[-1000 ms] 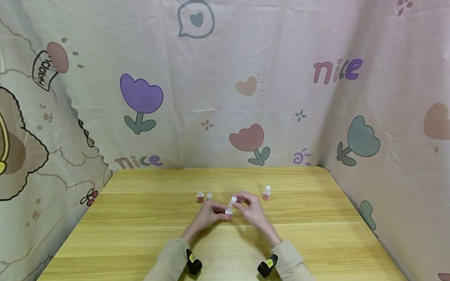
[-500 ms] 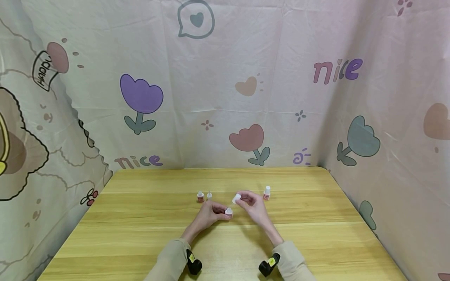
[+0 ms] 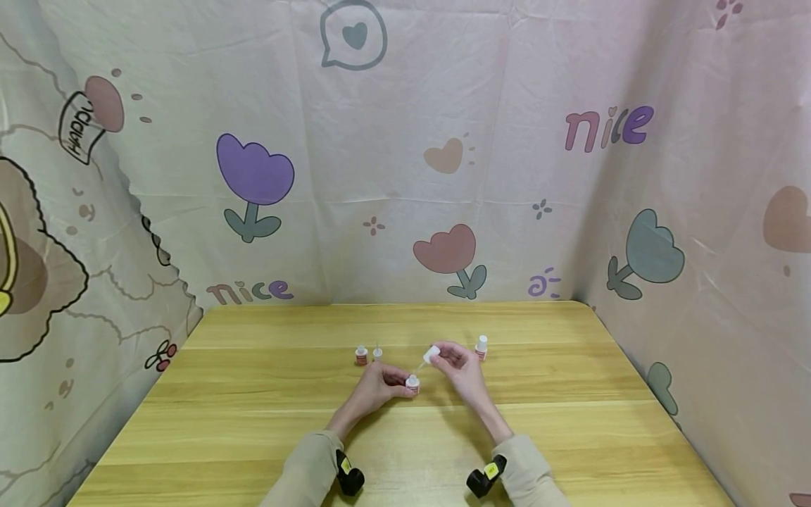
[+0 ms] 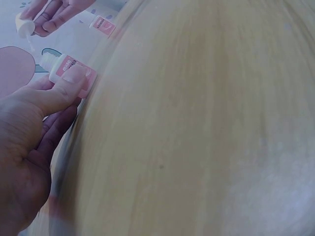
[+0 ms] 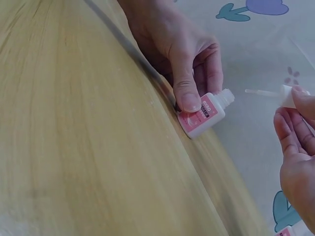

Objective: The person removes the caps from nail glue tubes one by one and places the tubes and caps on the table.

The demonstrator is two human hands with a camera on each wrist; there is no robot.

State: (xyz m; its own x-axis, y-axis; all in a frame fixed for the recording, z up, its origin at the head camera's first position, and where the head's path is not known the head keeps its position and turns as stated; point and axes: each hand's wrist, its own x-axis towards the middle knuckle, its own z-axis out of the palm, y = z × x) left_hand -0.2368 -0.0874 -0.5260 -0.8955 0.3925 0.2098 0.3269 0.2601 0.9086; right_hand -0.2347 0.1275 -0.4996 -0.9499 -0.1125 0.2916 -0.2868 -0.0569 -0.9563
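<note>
My left hand (image 3: 378,391) holds a small white bottle (image 3: 412,386) with a pink label upright on the table, thumb on the label. In the right wrist view this bottle (image 5: 202,116) shows its bare threaded neck. Up and to the right of it, my right hand (image 3: 461,371) pinches a white brush cap (image 3: 432,354) between thumb and fingers. The thin brush of that cap (image 5: 288,95) is out of the bottle and points toward the neck, apart from it. My left hand hides part of the bottle's side.
Left of the hands stand an uncapped bottle (image 3: 361,355) and a white brush cap (image 3: 377,353) with its brush upward. A capped bottle (image 3: 481,348) stands behind my right hand. A printed cloth (image 3: 380,176) hangs behind the wooden table (image 3: 253,422).
My right hand has lifted the brush cap off the bottle's neck, moving up and to the right and tilting it. My left hand and its bottle have stayed in place.
</note>
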